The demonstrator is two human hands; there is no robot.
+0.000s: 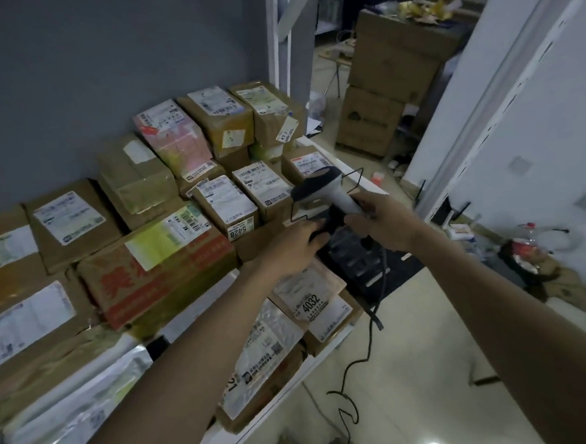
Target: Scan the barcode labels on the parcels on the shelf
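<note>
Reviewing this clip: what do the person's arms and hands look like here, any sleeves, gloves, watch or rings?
Both forearms are bare along all of their visible length; no sleeve shows in the frame. The left hand and the right hand wear no gloves. No watch or wristband shows on either wrist. The picture is too soft to tell about rings.

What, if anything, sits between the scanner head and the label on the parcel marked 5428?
Nothing visible does. The right hand grips the scanner over the parcels, with its head just right of the parcel marked 5428, whose top label faces up uncovered. The left hand reaches in lower, beside the scanner, not across the label.
</note>
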